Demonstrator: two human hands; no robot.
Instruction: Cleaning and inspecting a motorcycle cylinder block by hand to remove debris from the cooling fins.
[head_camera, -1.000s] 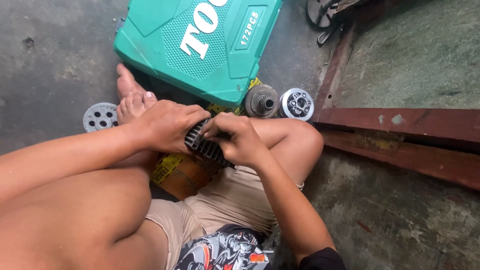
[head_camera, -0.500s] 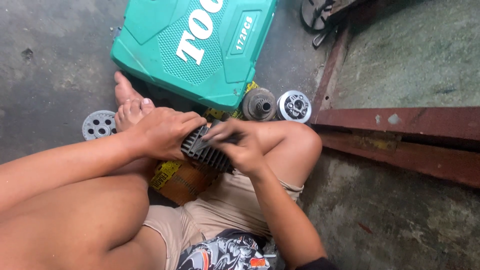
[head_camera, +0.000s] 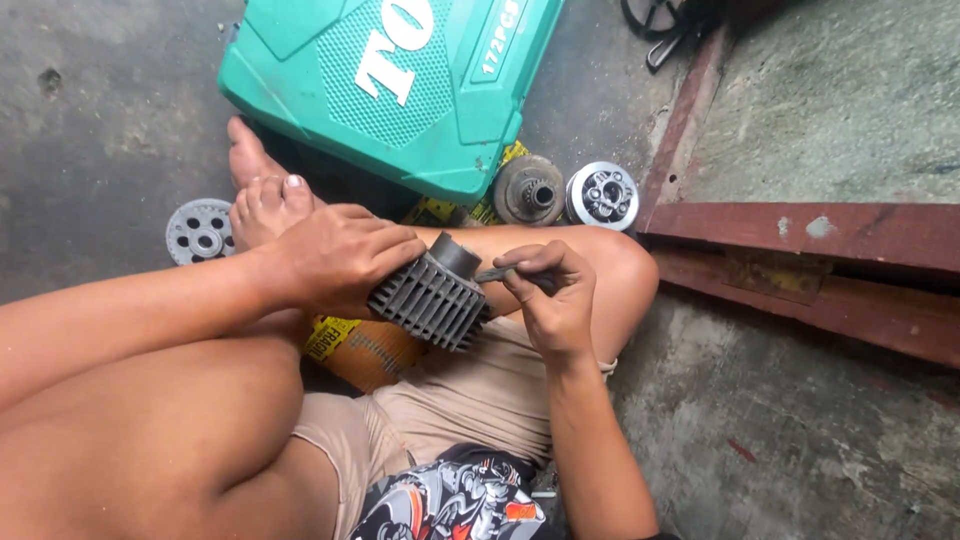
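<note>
- Head view: since a second ago, both hands have drawn apart a little, uncovering a finned grey cylinder (head_camera: 432, 297) that they had mostly covered.
- Left hand (head_camera: 335, 255) clasps the cylinder's left end, pinning it on the lap; its long axis runs from upper left to lower right, bore opening facing up.
- Right hand (head_camera: 553, 300) pinches a thin dark tool (head_camera: 497, 273) whose tip points left, touching the cylinder just below the bore rim; this hand lies immediately right of it.
- Behind the knees on the concrete floor (head_camera: 100, 110): a closed green tool case (head_camera: 400, 90), contents hidden, with round metal parts (head_camera: 565, 190) beside it.
</note>
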